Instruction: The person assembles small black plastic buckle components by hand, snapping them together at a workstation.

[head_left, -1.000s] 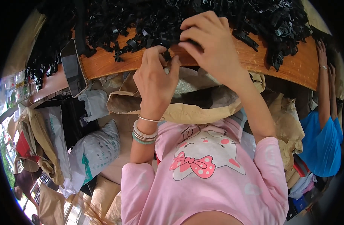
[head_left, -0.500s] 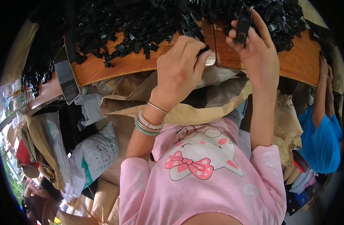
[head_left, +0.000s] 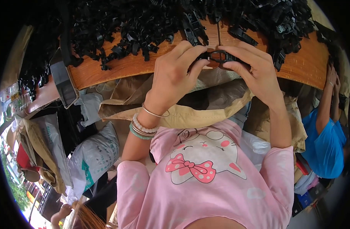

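Observation:
My left hand (head_left: 174, 72) and my right hand (head_left: 259, 72) come together above the front edge of a wooden table (head_left: 135, 68). Between the left thumb and fingers is a small black plastic buckle half (head_left: 202, 56), mostly covered by them. Pinched in my right hand is another black buckle half (head_left: 229, 57). The two halves meet end to end; whether they are locked together I cannot tell. A heap of black plastic buckle pieces (head_left: 140, 24) lies beyond the hands. Two longer black pieces, a left one (head_left: 191, 29) and a right one (head_left: 242, 36), lie just past my fingers.
An open brown paper bag (head_left: 198, 116) sits under the table edge, against my lap. At left are a grey framed panel (head_left: 61, 74) and a stuffed white sack (head_left: 95, 154). A person in a blue shirt (head_left: 325, 141) works at the far right; another person's hand (head_left: 62, 211) shows lower left.
My right hand has turned inward and come down left with its buckle half to meet the piece in my left hand. A person has come into view at the lower left.

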A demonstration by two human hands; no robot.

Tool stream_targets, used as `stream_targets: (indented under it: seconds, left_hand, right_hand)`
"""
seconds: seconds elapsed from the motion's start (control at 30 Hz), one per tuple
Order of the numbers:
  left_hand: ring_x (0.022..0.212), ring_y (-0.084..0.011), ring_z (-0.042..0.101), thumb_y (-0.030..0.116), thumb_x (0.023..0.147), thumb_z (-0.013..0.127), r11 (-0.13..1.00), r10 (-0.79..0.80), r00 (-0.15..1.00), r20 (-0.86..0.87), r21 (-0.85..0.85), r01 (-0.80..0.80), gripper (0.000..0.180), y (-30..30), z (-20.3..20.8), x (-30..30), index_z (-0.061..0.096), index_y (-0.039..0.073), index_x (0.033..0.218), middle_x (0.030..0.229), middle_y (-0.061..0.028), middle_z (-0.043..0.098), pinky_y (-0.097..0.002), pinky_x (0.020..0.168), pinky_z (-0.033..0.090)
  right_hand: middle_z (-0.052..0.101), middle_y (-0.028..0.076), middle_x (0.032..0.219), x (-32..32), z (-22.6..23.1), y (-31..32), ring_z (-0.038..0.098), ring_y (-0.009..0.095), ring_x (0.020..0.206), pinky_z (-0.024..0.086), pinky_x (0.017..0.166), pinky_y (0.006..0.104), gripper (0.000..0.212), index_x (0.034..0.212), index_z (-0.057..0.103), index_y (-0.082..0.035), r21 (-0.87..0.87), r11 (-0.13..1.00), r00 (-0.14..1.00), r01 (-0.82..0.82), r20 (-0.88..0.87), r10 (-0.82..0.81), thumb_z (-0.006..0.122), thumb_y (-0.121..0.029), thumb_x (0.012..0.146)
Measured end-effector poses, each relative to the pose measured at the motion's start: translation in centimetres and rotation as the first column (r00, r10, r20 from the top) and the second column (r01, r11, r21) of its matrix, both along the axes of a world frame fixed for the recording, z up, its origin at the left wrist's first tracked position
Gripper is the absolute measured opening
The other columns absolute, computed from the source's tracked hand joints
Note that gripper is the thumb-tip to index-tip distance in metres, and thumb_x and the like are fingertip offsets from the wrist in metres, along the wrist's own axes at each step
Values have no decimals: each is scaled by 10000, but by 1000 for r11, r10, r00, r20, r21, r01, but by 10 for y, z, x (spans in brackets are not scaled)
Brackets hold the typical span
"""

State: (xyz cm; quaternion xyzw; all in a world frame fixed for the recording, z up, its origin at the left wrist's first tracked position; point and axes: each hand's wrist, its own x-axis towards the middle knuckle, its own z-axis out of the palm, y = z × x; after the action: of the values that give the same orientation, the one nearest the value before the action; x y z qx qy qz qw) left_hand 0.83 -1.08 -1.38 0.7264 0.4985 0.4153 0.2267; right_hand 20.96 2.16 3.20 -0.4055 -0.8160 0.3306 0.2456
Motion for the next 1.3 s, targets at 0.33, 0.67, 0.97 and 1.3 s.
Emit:
stream_targets:
  seconds: [0.33,0.67,0.97,1.3]
  left_hand:
    - [611,-268,559,47,759,685,995,-71,991,110,-65,78,227,3,-2,-5,615,14,973,776,-104,546,-345,542,444]
    - [565,-218,536,23,755,679,985,-69,994,87,-152,82,216,7,4,-6,609,11,960,729,-96,504,-319,517,423]
    - [534,-121,525,37,806,672,970,155,969,194,-217,-112,208,-16,15,2,625,12,1008,690,-57,561,-272,497,422]
    - [543,-143,616,151,937,550,671,135,529,838,-470,573,254,-33,34,2,601,-91,996,766,-116,633,-212,439,450]
  right_hand:
    - [572,113,828,-15,24,9,562,290,676,444,571,350,291,1053,629,0,154,971,935,-180,332,121,669,-93,780]
    - [589,118,797,-23,22,17,593,326,725,461,614,407,185,891,606,19,177,958,908,-225,394,140,644,-123,779]
    - [621,120,888,-1,-6,-25,590,198,770,462,686,277,310,1083,638,18,-49,994,986,100,-132,-106,642,-25,776]
    - [590,86,841,-6,-3,-25,569,237,745,431,664,331,344,1068,642,-17,131,986,965,-99,-228,127,670,-33,726]
